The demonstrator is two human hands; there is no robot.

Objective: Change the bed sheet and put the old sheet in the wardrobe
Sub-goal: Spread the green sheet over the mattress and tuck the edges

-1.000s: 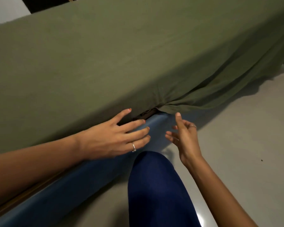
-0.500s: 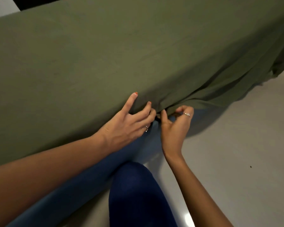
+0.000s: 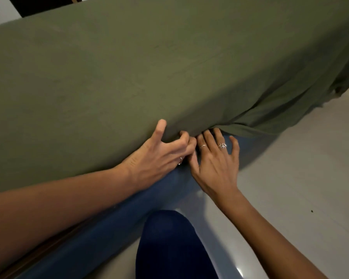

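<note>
An olive green sheet (image 3: pixel 169 67) covers the mattress across most of the view. My left hand (image 3: pixel 161 156) grips the sheet's lower edge at the mattress side, thumb spread upward and fingers curled into the fabric. Right beside it, my right hand (image 3: pixel 216 162) lies palm down with straight fingers whose tips disappear under the sheet's edge above the blue bed frame (image 3: pixel 101 234). To the right of my hands the sheet hangs loose in folds (image 3: pixel 290 109) over the frame.
My knee in dark blue cloth (image 3: pixel 169 248) is close to the bed frame at the bottom. Pale glossy floor (image 3: pixel 300 188) spreads to the right. A dark opening (image 3: pixel 44 5) shows beyond the bed at the top left.
Both hands have come up to the sheet's lower edge and met there. The left now grips the fabric; the right has turned palm down and slid its fingertips under the edge.
</note>
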